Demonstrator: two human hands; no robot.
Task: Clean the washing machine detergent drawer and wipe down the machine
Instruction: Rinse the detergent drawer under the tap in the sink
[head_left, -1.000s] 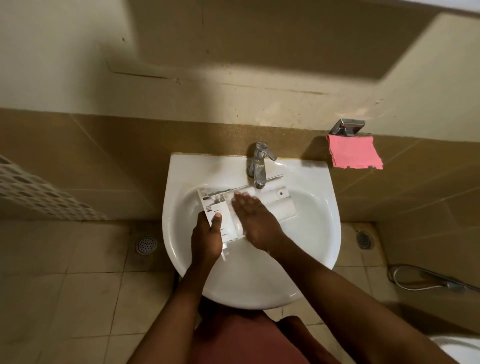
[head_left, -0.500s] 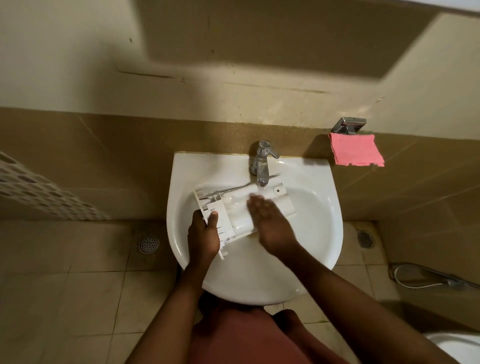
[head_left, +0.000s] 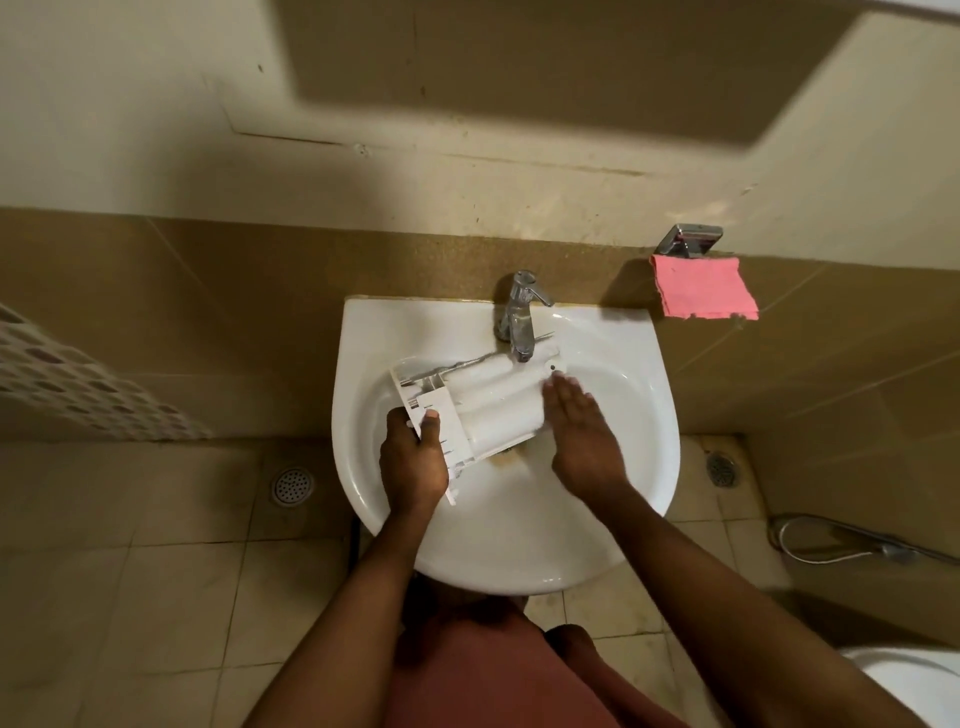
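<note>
White plastic fills the middle of my view: the detergent drawer (head_left: 488, 402) lies slantwise inside the sink (head_left: 519, 551), its underside turned up, with its far right corner just below the spout of the chrome faucet (head_left: 519, 317). My left hand (head_left: 413, 462) grips the drawer's near left end, where the flat front panel is; the fingers curl under the edge and the thumb presses on top. My right hand (head_left: 579, 431) is flat, its fingers straight and close together, and the fingertips rest on the right end of the drawer's rounded surface. I cannot tell whether water is running from the spout.

The sink is a white basin fixed to a brown tiled wall. To its right, a pink cloth (head_left: 704, 288) hangs from a small metal holder (head_left: 688, 240) on the wall, well apart from both hands. On the tiled floor, one round drain (head_left: 292, 487) sits left of the sink and another (head_left: 722, 469) right of it. A metal hose (head_left: 841, 540) lies along the floor at the far right.
</note>
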